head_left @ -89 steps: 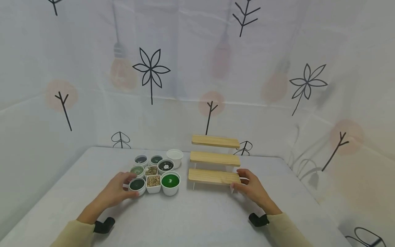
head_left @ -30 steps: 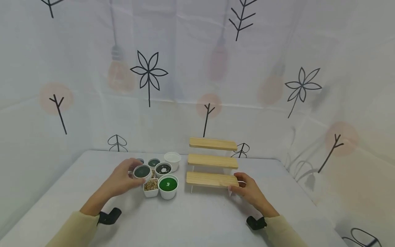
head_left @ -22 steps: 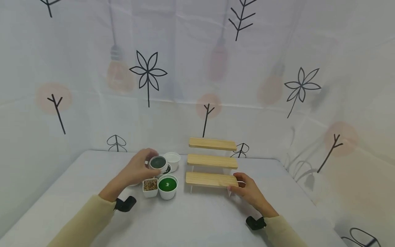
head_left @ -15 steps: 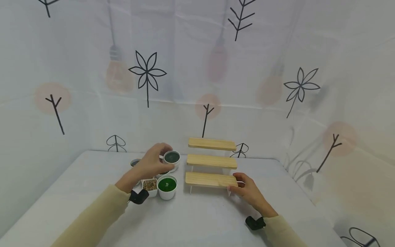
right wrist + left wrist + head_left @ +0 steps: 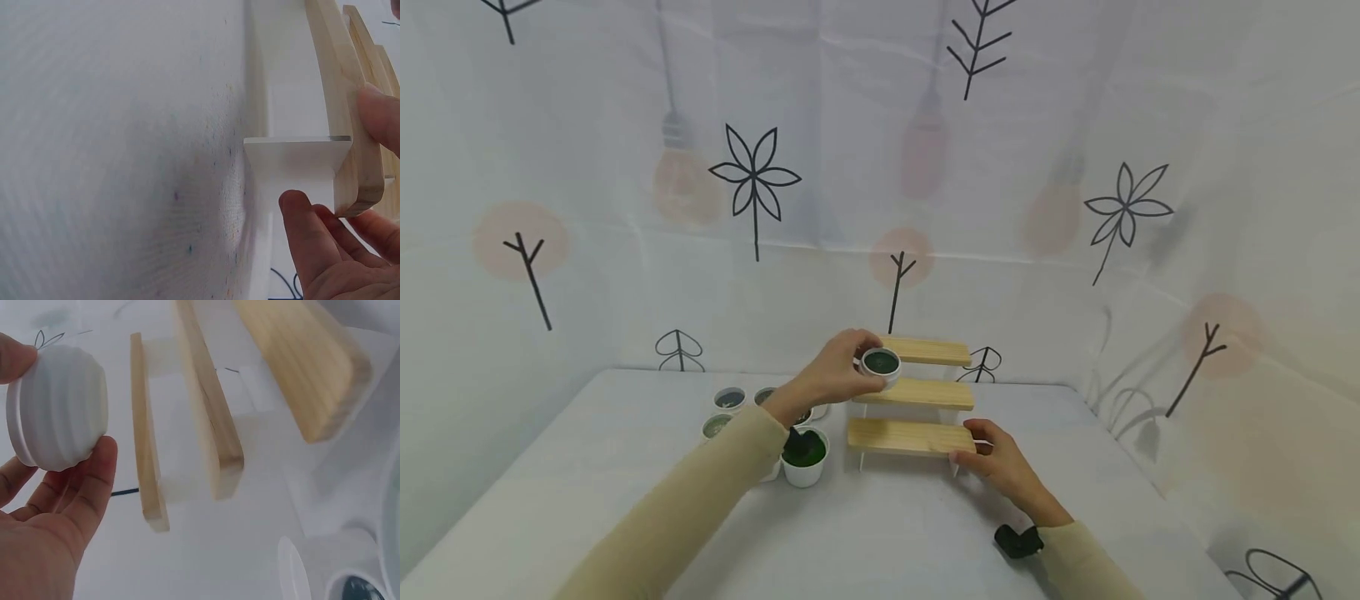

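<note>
My left hand (image 5: 837, 370) holds a small white bowl (image 5: 881, 363) with dark green contents between thumb and fingers. The bowl hangs in the air in front of the upper left of a tiered stand with three wooden shelves (image 5: 910, 436). From the left wrist view, the bowl's ribbed white side (image 5: 59, 409) shows, apart from the shelves. My right hand (image 5: 1003, 467) grips the right end of the lowest shelf. The right wrist view shows the thumb on the board's top face and fingers below, near a white support (image 5: 297, 150).
Left of the stand, several white bowls are grouped: one with bright green contents (image 5: 805, 473), a grey-blue one (image 5: 729, 400), a pale green one (image 5: 715, 427). My left forearm hides part of the group. A patterned white cloth (image 5: 1000, 275) hangs behind the table (image 5: 880, 542).
My left hand has lifted the dark green bowl from the group's front left and carried it rightward and up to the stand. The right hand has kept its grip on the lowest shelf.
</note>
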`<state>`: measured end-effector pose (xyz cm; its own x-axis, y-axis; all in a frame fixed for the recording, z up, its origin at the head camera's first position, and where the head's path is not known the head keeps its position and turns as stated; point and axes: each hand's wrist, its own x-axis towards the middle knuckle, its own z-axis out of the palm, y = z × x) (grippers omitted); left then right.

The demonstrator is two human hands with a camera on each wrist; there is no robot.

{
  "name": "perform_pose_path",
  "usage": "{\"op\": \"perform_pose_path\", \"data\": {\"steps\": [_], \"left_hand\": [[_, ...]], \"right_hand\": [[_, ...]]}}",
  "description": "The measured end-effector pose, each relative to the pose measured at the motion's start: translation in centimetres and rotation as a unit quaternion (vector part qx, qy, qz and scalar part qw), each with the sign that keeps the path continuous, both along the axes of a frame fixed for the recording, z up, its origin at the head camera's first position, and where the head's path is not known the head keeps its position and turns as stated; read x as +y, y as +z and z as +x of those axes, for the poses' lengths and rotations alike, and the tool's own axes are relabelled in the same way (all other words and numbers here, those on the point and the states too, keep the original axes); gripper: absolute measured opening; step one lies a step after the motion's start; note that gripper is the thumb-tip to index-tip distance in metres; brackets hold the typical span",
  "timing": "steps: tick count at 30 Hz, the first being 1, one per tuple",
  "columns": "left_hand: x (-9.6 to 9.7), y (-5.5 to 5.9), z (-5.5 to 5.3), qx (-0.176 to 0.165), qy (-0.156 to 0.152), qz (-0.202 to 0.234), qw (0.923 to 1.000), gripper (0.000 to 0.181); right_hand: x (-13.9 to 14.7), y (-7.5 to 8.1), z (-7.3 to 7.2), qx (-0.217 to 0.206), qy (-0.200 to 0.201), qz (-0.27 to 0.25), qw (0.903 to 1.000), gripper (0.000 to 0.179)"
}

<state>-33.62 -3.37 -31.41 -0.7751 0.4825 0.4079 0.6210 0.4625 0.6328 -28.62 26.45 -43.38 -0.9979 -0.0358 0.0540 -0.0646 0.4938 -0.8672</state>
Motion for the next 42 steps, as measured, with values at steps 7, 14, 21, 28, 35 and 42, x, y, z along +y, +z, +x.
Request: {"op": "perform_pose_path", "data": {"steps": [7,14,21,28,35,42], "left_hand": [[3.3,0.3,-2.8,0.006,-0.008,0.004,0.9999,0.051],[5.1,0.0,-5.0,-0.011,-0.003,0.016,0.9998,0.052],[6.5,-0.5,-6.7,-0.011,0.002,0.019,0.9998,0.051],[8.1,-0.3,-7.2,-0.027,-0.002,0.011,0.9996,0.054],[9.8,-0.1,-7.3,-0.034,-0.017,0.012,0.9992,0.056],[10.8,-0.2,-7.5,-0.038,-0.004,0.006,0.9992,0.061]], "right_hand": [[-0.4,0.3,0.0,0.002,-0.009,0.006,0.9999,0.073],[-1.0,0.2,-0.1,-0.005,-0.015,0.007,0.9999,0.072],[-1.2,0.3,-0.2,-0.007,-0.020,0.009,0.9997,0.073],[-1.1,0.4,0.0,-0.001,-0.020,0.007,0.9998,0.072],[-0.9,0.6,0.0,-0.001,-0.022,0.004,0.9998,0.070],[-1.2,0.8,0.2,-0.004,-0.025,-0.008,0.9997,0.070]]}}
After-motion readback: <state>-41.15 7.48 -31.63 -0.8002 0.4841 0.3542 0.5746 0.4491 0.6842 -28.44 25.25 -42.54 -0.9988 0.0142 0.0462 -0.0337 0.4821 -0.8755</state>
